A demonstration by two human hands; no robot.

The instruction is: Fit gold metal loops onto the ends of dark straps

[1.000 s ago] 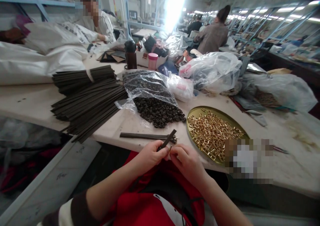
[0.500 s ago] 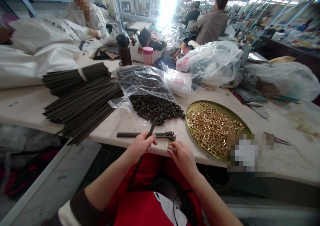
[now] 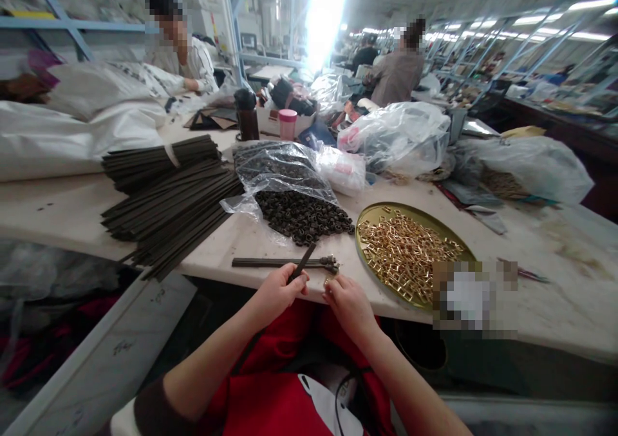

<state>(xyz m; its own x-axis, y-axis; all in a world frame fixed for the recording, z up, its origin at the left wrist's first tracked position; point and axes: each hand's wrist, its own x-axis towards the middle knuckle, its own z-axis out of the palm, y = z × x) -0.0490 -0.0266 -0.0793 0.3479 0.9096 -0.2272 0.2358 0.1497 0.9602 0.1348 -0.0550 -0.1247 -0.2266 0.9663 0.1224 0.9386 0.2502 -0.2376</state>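
My left hand [image 3: 282, 288] is closed round a dark strap [image 3: 304, 261], whose free end points up and to the right. Just right of it, my right hand [image 3: 348, 301] pinches a small gold buckle [image 3: 327, 281] between thumb and fingertips. Strap and buckle are apart. Behind both hands, a few finished-looking straps [image 3: 270, 263] lie side by side along the table edge, with metal pieces at their right ends. A round gold tray [image 3: 463, 250] full of gold buckles [image 3: 405, 249] stands to the right. Small dark loops [image 3: 304, 217] spill from a clear plastic bag [image 3: 284, 165].
Bundles of dark straps [image 3: 168, 198] lie on the left of the table [image 3: 62, 214]. A dark bottle [image 3: 246, 115], a pink-lidded jar [image 3: 288, 123] and plastic bags [image 3: 400, 140] stand farther back. Pliers-like handles [image 3: 531, 274] lie at right. Other people sit beyond.
The view has tilted up slightly. The strap in my left hand leans farther right, and its end has moved a little toward my right hand. Both hands keep their hold.
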